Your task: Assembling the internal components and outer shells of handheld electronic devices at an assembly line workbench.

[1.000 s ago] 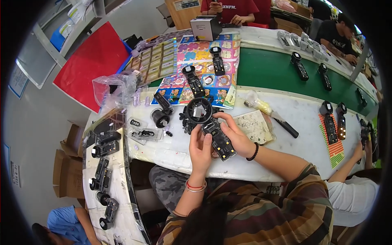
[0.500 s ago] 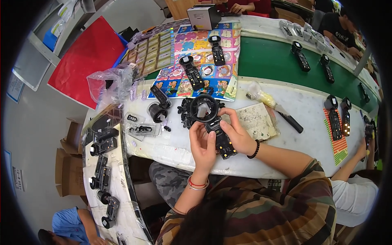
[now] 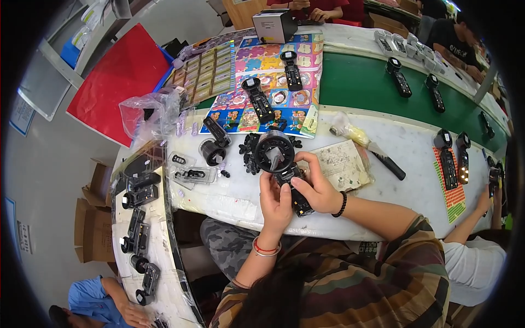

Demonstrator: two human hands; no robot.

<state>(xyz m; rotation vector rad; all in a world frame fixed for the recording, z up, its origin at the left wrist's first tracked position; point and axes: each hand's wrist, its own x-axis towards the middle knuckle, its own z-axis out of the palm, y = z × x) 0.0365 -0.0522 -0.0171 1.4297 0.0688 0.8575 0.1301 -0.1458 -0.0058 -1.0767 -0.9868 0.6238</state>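
Observation:
Both of my hands are wrapped round a black handheld device [image 3: 302,204] with a wide ring-shaped head and a narrow body. My left hand [image 3: 275,206] grips the body's left side just below the ring. On the other side, my right hand [image 3: 321,188] closes round it, its thumb pressing the upper face. A greyish piece shows inside the ring; I cannot make out what it is. Behind the ring lies a cluster of small black parts [image 3: 250,148]. A similar black device [image 3: 212,150] rests to the left, beside a clear plastic tray [image 3: 195,174].
A worn pale block [image 3: 339,164] and a black-handled brush-like tool [image 3: 387,165] lie to the right. Similar devices stand on colourful printed sheets [image 3: 249,65], the green strip [image 3: 350,82] and the left side table [image 3: 169,273]. Co-workers sit around the bench.
The device has come slightly down and toward me, its head tilting a little. My thumbs have shifted lower on its body. At lower left, a co-worker's hand has moved over the side table.

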